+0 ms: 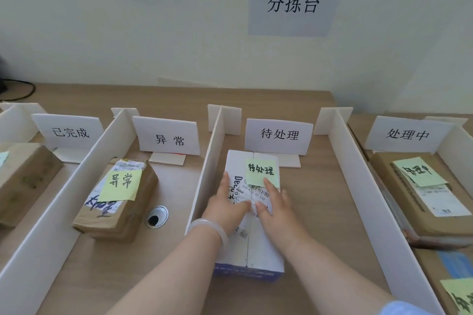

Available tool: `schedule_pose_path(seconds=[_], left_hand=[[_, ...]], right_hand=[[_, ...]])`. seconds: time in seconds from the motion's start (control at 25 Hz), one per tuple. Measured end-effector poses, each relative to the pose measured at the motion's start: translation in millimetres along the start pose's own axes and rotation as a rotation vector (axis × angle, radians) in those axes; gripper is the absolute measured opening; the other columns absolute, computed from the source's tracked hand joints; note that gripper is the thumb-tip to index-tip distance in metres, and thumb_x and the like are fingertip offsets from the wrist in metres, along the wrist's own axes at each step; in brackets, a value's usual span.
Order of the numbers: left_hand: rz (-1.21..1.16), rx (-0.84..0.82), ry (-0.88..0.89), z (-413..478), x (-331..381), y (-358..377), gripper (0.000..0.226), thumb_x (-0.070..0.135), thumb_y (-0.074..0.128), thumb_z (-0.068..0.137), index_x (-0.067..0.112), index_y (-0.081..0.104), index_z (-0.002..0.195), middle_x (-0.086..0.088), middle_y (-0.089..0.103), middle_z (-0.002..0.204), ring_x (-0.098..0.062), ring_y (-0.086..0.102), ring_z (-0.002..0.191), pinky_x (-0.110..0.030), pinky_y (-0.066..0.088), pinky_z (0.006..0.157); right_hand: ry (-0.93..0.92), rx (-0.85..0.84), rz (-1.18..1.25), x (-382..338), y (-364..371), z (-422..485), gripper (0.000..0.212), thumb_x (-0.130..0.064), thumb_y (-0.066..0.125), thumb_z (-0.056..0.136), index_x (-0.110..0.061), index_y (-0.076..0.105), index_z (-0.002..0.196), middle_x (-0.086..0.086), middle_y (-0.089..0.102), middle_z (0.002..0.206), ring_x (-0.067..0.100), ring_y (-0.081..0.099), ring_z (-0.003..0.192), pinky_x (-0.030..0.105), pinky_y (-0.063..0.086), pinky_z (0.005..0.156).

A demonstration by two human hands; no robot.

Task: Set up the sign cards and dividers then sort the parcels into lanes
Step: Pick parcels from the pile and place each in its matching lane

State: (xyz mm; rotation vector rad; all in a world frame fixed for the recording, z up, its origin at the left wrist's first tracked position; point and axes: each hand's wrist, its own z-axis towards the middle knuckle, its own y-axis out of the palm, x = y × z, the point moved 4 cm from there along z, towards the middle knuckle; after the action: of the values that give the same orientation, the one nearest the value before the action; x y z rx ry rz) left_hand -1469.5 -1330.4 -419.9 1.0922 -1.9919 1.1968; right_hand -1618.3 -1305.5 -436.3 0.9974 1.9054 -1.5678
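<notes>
Pressing on what?
— Left hand (225, 202) and right hand (275, 206) both lay flat on the white parcel (256, 245), fingers straight, gripping nothing.
Which lane?
— Between two dividers (207, 174), right before the 待处理 sign card (279, 135) (sticky note (261, 172) matched). Brown parcel (122, 220) sat next door before the 异常 card (166, 135); flatter parcel (399, 212) before the 处理中 card (407, 133).
</notes>
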Motion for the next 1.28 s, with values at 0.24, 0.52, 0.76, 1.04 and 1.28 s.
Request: schedule_pose_path(seconds=[0.24, 0.52, 0.76, 1.04, 1.28], left_hand=[[0.131, 0.036, -0.016, 2.7, -10.2, 2.1, 0.099, 0.048, 0.066, 0.086, 0.039, -0.003, 0.156, 0.002, 0.054, 0.133, -0.019, 0.060, 0.111, -0.033, 0.050, 0.094], [0.468, 0.042, 0.124, -57.4, 15.4, -12.8, 0.091, 0.056, 0.057, 0.090, 0.037, -0.003, 0.156, -0.004, 0.024, 0.159, -0.024, 0.027, 0.145, -0.039, 0.028, 0.117], [0.916, 0.105, 0.413, -155.8, 39.1, -75.4, 0.095, 0.064, 0.056, 0.087, 0.043, -0.007, 0.154, 0.002, -0.004, 0.166, -0.022, 0.001, 0.152, -0.039, 0.013, 0.122], [1.081, 0.202, 0.489, -293.3, 39.9, -151.4, 0.099, 0.072, 0.055, 0.082, 0.048, -0.011, 0.152, 0.007, -0.008, 0.165, -0.019, -0.009, 0.152, -0.050, 0.000, 0.122], [1.064, 0.347, 0.272, -417.4, -31.6, -208.5, 0.096, 0.071, 0.054, 0.083, 0.045, -0.007, 0.153, 0.006, -0.005, 0.166, -0.018, -0.007, 0.152, -0.052, -0.004, 0.121]], right_hand=[[-0.011, 0.000, -0.057, 0.1, 5.0, 1.9, 0.061, -0.044, 0.043, 0.100, -0.042, 0.013, 0.153, -0.004, 0.007, 0.159, 0.021, 0.027, 0.142, 0.034, 0.032, 0.111], [-0.035, -0.014, -0.236, -28.1, -36.4, -51.3, 0.070, -0.051, 0.048, 0.096, -0.042, 0.008, 0.154, -0.006, -0.005, 0.164, 0.016, 0.005, 0.151, 0.037, 0.021, 0.117], [-0.176, 0.010, -0.622, -93.0, -89.0, -144.7, 0.088, -0.065, 0.053, 0.086, -0.042, 0.003, 0.154, -0.008, -0.008, 0.164, 0.013, -0.003, 0.151, 0.038, 0.010, 0.121], [-0.302, 0.021, -0.810, -172.7, -74.3, -257.6, 0.101, -0.074, 0.053, 0.079, -0.037, -0.002, 0.155, -0.006, -0.009, 0.164, 0.015, -0.010, 0.151, 0.041, -0.003, 0.122], [-0.526, -0.050, -0.831, -242.9, 0.3, -345.2, 0.103, -0.076, 0.053, 0.076, -0.039, -0.001, 0.155, -0.006, -0.008, 0.164, 0.016, -0.009, 0.151, 0.044, -0.001, 0.122]])
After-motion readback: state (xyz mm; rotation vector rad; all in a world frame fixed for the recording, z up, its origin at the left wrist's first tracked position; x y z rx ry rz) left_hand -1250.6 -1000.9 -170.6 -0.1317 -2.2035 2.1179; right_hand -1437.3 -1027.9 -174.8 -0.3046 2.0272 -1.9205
